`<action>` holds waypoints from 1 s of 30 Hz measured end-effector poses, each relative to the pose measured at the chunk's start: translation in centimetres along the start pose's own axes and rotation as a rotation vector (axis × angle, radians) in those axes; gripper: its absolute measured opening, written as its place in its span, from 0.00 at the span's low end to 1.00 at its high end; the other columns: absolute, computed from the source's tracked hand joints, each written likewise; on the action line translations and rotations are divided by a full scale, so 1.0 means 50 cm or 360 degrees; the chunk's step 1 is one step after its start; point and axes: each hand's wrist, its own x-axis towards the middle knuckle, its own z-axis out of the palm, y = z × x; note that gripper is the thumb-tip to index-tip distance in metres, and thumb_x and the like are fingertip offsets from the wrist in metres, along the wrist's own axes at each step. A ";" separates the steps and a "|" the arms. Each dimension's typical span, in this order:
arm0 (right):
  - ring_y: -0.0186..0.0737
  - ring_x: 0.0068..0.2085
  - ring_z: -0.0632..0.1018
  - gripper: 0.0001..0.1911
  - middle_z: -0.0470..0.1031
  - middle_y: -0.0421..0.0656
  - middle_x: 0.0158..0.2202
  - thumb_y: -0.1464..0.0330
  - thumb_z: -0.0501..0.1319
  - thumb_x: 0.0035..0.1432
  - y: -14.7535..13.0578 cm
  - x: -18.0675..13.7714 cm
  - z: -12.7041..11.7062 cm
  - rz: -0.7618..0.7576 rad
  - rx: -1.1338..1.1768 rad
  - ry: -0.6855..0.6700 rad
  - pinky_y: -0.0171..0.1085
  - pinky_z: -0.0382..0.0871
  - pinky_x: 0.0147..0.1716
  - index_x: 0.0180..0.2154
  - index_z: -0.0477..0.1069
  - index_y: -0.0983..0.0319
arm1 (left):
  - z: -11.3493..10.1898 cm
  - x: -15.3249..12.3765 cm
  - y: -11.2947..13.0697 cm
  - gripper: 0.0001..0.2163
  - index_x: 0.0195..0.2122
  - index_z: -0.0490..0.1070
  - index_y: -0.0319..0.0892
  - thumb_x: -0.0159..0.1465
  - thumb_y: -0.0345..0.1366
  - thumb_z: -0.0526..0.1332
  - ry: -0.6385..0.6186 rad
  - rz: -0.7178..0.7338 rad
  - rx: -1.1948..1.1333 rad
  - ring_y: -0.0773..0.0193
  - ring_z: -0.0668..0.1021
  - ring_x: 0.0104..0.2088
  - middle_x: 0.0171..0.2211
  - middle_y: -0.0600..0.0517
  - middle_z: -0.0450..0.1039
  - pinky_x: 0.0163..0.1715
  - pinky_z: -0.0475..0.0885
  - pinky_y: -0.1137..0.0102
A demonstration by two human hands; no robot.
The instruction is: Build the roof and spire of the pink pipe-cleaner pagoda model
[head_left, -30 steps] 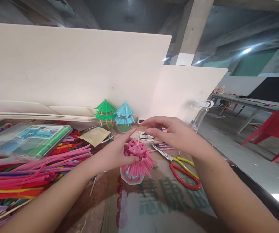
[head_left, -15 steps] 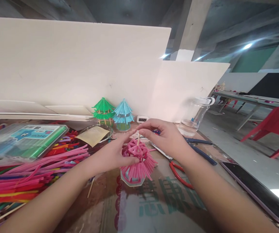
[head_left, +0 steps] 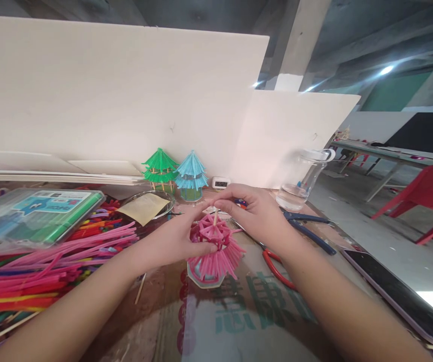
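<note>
A pink pipe-cleaner pavilion model (head_left: 216, 259) stands on the table in front of me, on a pale many-sided base. Its lower roof fans out in short pink strips, and a thin wooden stick (head_left: 215, 217) rises from its frame top. My left hand (head_left: 177, 239) is wrapped round the model's left side, its thumb across the front. From the right, my right hand (head_left: 248, 211) pinches the stick's upper end between thumb and fingers. The fingertips of both hands meet near that tip. Behind stand a green pavilion model (head_left: 159, 168) and a blue one (head_left: 191, 176).
Pipe cleaners (head_left: 50, 271) and a plastic marker case (head_left: 39, 213) lie left. A sandpaper-like sheet (head_left: 143, 207) rests on a round dish. Red-handled scissors (head_left: 277, 269), blue-handled pliers (head_left: 310, 231), a phone (head_left: 401, 291) and a water bottle (head_left: 299, 181) are right. White boards (head_left: 118, 100) stand behind.
The camera view has shifted slightly. Both hands keep nearly the same hold on the pink model and its stick.
</note>
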 end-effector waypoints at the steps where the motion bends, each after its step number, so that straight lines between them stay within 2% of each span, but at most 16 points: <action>1: 0.35 0.34 0.78 0.06 0.80 0.38 0.31 0.71 0.61 0.59 0.000 0.000 0.000 -0.0012 -0.0007 -0.0007 0.33 0.69 0.34 0.31 0.77 0.59 | 0.000 0.001 0.001 0.35 0.64 0.55 0.48 0.57 0.40 0.65 -0.0001 -0.0005 0.0001 0.57 0.77 0.40 0.46 0.50 0.75 0.39 0.71 0.65; 11: 0.35 0.33 0.77 0.06 0.79 0.39 0.30 0.71 0.61 0.59 -0.004 -0.001 0.010 -0.0096 -0.0089 0.0006 0.33 0.68 0.34 0.30 0.75 0.60 | 0.001 0.000 -0.004 0.30 0.61 0.61 0.45 0.57 0.41 0.65 0.0003 0.0028 0.0053 0.53 0.75 0.45 0.46 0.48 0.74 0.44 0.70 0.62; 24: 0.36 0.35 0.78 0.07 0.80 0.39 0.32 0.71 0.60 0.59 0.000 -0.002 0.009 -0.0056 -0.0018 -0.0016 0.35 0.69 0.37 0.31 0.76 0.59 | 0.000 0.000 0.001 0.32 0.62 0.58 0.46 0.57 0.40 0.65 0.0011 0.0019 0.0038 0.53 0.75 0.45 0.42 0.50 0.75 0.43 0.70 0.64; 30: 0.36 0.36 0.78 0.07 0.80 0.40 0.34 0.69 0.59 0.60 -0.004 -0.004 0.006 0.0000 0.0043 -0.0041 0.35 0.68 0.37 0.34 0.76 0.59 | 0.000 0.001 -0.001 0.33 0.63 0.57 0.45 0.57 0.40 0.65 -0.0002 0.0006 0.0048 0.55 0.77 0.40 0.43 0.49 0.75 0.40 0.71 0.64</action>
